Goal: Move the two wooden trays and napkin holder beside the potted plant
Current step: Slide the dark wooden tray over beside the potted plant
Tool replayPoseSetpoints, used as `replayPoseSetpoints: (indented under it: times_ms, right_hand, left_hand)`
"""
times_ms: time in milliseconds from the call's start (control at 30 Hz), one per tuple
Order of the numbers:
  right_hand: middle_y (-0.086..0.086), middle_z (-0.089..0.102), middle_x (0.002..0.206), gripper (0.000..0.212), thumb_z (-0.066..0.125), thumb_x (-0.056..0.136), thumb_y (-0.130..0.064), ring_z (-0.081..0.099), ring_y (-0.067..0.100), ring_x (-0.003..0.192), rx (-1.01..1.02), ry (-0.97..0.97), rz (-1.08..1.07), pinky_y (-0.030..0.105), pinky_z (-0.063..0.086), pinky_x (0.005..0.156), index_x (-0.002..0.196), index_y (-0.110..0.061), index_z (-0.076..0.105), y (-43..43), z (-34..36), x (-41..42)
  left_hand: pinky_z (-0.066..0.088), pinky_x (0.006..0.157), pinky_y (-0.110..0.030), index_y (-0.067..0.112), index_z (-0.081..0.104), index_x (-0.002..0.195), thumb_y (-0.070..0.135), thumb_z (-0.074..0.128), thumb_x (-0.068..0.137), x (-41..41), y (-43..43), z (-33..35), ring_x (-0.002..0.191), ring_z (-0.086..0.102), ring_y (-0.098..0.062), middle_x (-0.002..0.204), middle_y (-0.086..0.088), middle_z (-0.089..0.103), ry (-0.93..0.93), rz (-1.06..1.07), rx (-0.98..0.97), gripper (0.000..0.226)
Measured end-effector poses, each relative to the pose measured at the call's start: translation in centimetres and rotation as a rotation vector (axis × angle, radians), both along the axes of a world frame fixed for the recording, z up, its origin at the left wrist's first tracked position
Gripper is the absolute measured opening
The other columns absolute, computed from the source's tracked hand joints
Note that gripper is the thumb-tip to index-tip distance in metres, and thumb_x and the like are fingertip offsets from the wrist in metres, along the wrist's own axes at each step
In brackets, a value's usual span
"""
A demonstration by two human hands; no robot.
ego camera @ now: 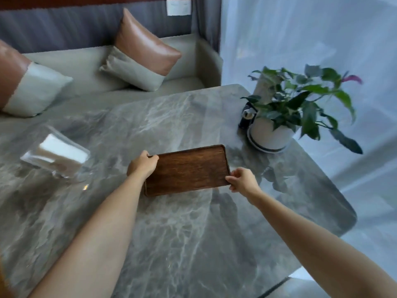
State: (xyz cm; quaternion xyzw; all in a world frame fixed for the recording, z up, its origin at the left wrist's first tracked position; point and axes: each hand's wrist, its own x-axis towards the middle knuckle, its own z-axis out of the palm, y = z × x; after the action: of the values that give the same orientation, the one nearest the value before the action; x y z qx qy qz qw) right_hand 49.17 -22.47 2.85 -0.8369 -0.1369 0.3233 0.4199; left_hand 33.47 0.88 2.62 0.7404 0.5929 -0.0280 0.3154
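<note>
Grey marble table (193,233) filled the frame. At centre sat a wooden tray (189,169), left hand (142,164) and right hand (242,179) clamped on its ends — near the potted plant (285,112) at upper right. Only one tray showed; the napkin holder (57,155) waited far left — unmoved.

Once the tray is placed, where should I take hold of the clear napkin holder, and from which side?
Probably grip the napkin holder by its two clear side walls, coming from above with one hand. It stands tilted on the marble table with white napkins filling its middle, so the outer walls look like the only free surfaces. Both hands, left hand and right hand, hold the wooden tray now.
</note>
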Motion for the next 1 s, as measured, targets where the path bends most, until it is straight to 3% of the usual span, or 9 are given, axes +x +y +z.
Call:
replayPoseSetpoints:
  times_ms: [133,267,400,500,567,700,1000]
  right_hand:
    - [0.004,0.054,0.059,0.029,0.063,0.082,-0.002,0.051,0.012,0.042,-0.024,0.025,-0.056,0.017,0.045,0.035,0.066,-0.014,0.043,-3.0,-0.5,2.6]
    - [0.006,0.053,0.06,0.034,0.064,0.081,-0.001,0.049,0.015,0.043,-0.046,0.093,-0.163,0.026,0.042,0.041,0.064,-0.014,0.038,-4.8,-1.6,4.3]
    - [0.011,0.053,0.067,0.032,0.062,0.083,-0.002,0.051,0.015,0.04,-0.039,0.211,-0.313,0.023,0.046,0.033,0.066,-0.012,0.037,-5.7,-3.2,4.8]
    - [0.019,0.057,0.078,0.019,0.057,0.088,-0.007,0.055,0.015,0.04,-0.004,0.3,-0.387,0.021,0.047,0.032,0.078,-0.007,0.041,-5.8,-4.4,5.4]
    - [0.017,0.059,0.07,0.013,0.055,0.09,-0.011,0.057,0.017,0.042,0.013,0.339,-0.413,0.023,0.049,0.034,0.085,-0.005,0.045,-5.7,-5.0,5.8]
    - [0.013,0.058,0.054,0.022,0.056,0.09,-0.012,0.06,0.019,0.043,0.004,0.395,-0.442,0.024,0.051,0.037,0.072,-0.005,0.046,-5.6,-6.0,6.6]
    - [0.011,0.057,0.053,0.03,0.059,0.088,-0.012,0.057,0.017,0.043,-0.036,0.413,-0.414,0.021,0.05,0.038,0.061,-0.007,0.047,-5.2,-6.6,7.7]
  left_hand:
    - [0.041,0.091,-0.036,0.024,0.043,0.133,0.044,0.046,0.085,7.7,-0.7,0.8,0.118,0.05,-0.036,0.133,-0.016,0.052,-0.062,-0.093,-0.01,0.052]
    - [0.038,0.101,-0.039,0.025,0.033,0.142,0.042,0.048,0.085,14.2,-1.8,1.3,0.129,0.041,-0.036,0.145,-0.013,0.042,-0.078,-0.229,-0.037,0.061]
    - [0.034,0.109,-0.044,0.027,0.03,0.143,0.04,0.051,0.083,19.3,-2.8,0.8,0.133,0.035,-0.036,0.147,-0.015,0.038,-0.048,-0.351,-0.026,0.065]
    - [0.029,0.112,-0.047,0.027,0.03,0.143,0.035,0.051,0.083,22.4,-3.4,-0.2,0.134,0.033,-0.037,0.147,-0.015,0.037,-0.006,-0.419,0.002,0.064]
    - [0.026,0.112,-0.049,0.026,0.031,0.142,0.031,0.048,0.084,23.9,-3.6,-0.9,0.134,0.033,-0.036,0.146,-0.015,0.038,0.027,-0.449,0.022,0.061]
    - [0.031,0.111,-0.047,0.02,0.036,0.14,0.023,0.045,0.085,26.2,-3.9,-2.5,0.133,0.034,-0.036,0.144,-0.017,0.041,0.043,-0.497,0.055,0.056]
    - [0.033,0.109,-0.044,0.011,0.041,0.137,0.018,0.043,0.087,28.8,-4.5,-4.3,0.132,0.035,-0.037,0.142,-0.019,0.043,0.056,-0.563,0.109,0.05]
